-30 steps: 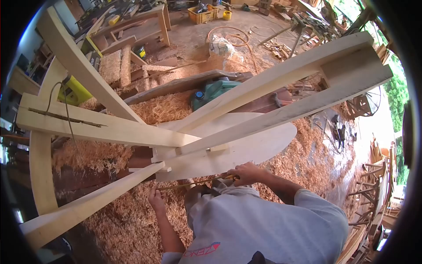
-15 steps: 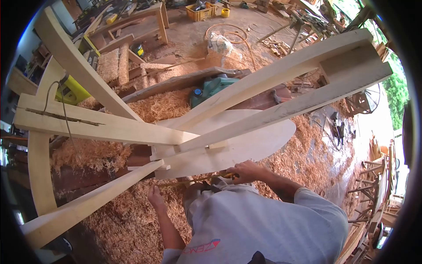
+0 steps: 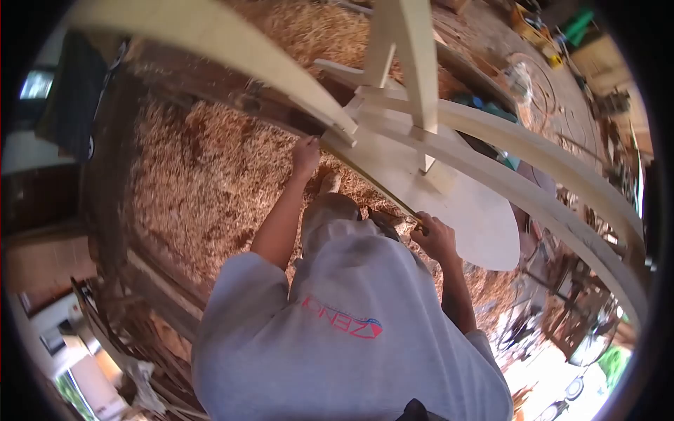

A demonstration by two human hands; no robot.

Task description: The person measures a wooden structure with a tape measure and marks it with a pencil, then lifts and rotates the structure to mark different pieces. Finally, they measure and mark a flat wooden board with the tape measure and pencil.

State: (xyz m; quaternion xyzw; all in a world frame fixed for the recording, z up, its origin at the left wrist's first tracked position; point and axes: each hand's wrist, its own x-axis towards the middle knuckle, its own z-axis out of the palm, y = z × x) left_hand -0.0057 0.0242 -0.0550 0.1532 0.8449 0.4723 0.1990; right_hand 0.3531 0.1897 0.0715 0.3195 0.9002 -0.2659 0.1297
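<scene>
A yellow tape measure (image 3: 379, 186) is stretched along the near edge of a pale, flat wooden board (image 3: 484, 231) with a rounded end. My left hand (image 3: 306, 156) pinches the blade's far end by the board's left corner. Closed around the case, largely hidden by its fingers, is my right hand (image 3: 437, 237), beside the board's lower edge. Curved wooden legs (image 3: 419, 77) stand joined to the board, and a long pale beam (image 3: 232, 49) reaches its left corner near my left hand.
Wood shavings (image 3: 203, 168) cover the floor left of the board. Long curved rails (image 3: 562, 217) extend to the right. At the upper right are a yellow crate (image 3: 528, 27) and a coiled hose (image 3: 551, 95). A dark green machine (image 3: 484, 105) sits behind the board.
The view has swung round, so the board and legs appear turned and shifted right. The tape now runs diagonally along the board edge, with more blade visible between my hands.
</scene>
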